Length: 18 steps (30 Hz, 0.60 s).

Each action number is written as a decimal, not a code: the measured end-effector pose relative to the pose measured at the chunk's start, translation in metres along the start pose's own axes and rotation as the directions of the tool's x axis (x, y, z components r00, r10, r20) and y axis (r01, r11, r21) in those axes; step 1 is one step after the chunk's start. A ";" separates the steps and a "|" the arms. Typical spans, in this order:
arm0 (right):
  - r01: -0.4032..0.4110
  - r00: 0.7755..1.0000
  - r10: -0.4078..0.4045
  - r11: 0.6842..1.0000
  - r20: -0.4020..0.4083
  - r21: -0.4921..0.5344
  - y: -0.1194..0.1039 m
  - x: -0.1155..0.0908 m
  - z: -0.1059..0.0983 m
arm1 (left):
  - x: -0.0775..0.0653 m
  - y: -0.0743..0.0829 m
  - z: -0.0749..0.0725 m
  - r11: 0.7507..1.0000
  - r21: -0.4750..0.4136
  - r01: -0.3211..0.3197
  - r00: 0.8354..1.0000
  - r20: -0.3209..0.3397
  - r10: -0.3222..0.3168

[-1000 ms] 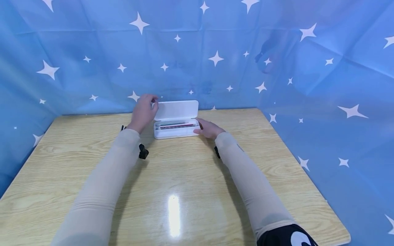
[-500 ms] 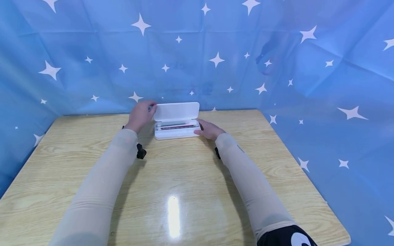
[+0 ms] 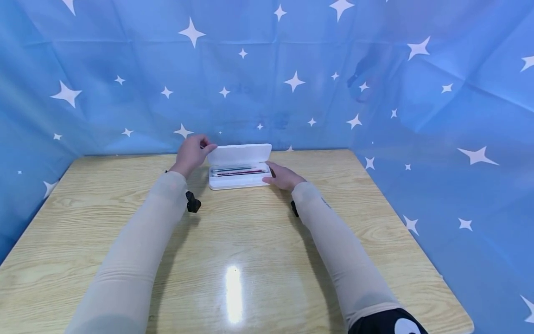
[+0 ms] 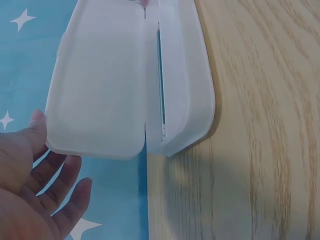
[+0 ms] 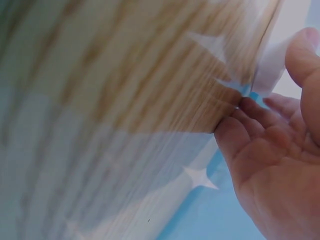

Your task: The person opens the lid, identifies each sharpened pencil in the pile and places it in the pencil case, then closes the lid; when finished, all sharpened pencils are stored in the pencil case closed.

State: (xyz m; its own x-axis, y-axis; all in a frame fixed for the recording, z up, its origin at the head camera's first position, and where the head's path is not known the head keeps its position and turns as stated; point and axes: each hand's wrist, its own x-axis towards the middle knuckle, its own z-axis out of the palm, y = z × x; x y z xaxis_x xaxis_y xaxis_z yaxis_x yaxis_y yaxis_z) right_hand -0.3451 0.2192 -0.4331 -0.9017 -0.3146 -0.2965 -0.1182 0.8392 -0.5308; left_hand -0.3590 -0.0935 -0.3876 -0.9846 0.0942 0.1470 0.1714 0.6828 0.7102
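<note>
A white pencil case (image 3: pixel 233 184) lies near the back edge of the table, its hinged lid (image 3: pixel 242 154) raised and leaning. Several pencils (image 3: pixel 239 171) lie lengthwise in the case's tray. My left hand (image 3: pixel 191 154) pinches the lid's left outer corner; the left wrist view has the thumb at its edge and fingers behind the corner. A green pencil (image 4: pixel 161 82) shows inside there. With my right hand (image 3: pixel 285 176) I hold the case's right end, thumb on the near side. The right wrist view shows that hand (image 5: pixel 275 155) close up, its contact with the case only partly visible.
The wooden table (image 3: pixel 250 236) reaches toward me under both forearms. Behind it hangs a blue cloth with white stars (image 3: pixel 267 74), close to the lid. A black wrist mount (image 3: pixel 193 202) sits on my left wrist.
My left hand has come onto the lid's corner, and the lid has tipped forward, its top edge lower than before. The right hand and the case's base have stayed in place.
</note>
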 end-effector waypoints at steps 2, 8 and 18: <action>-0.008 1.000 0.008 1.000 0.000 0.004 0.001 0.001 0.001 | 0.000 -0.001 0.000 1.000 -0.018 0.005 1.000 0.008 -0.005; 0.008 1.000 -0.008 0.998 -0.002 0.069 0.002 0.004 0.002 | 0.000 -0.004 -0.003 0.997 -0.068 0.026 0.999 0.038 -0.023; 0.087 0.987 -0.061 0.981 -0.151 0.175 -0.001 0.005 -0.038 | 0.002 -0.006 -0.007 0.994 -0.106 0.035 0.994 0.102 -0.024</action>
State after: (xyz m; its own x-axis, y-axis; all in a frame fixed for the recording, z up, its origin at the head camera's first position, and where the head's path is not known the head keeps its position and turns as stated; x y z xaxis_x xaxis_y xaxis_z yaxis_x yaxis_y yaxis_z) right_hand -0.3658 0.2339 -0.4043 -0.9454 -0.2942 -0.1403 -0.1219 0.7182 -0.6850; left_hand -0.3613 -0.1022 -0.3868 -0.9867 0.1515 0.0590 0.1397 0.6051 0.7838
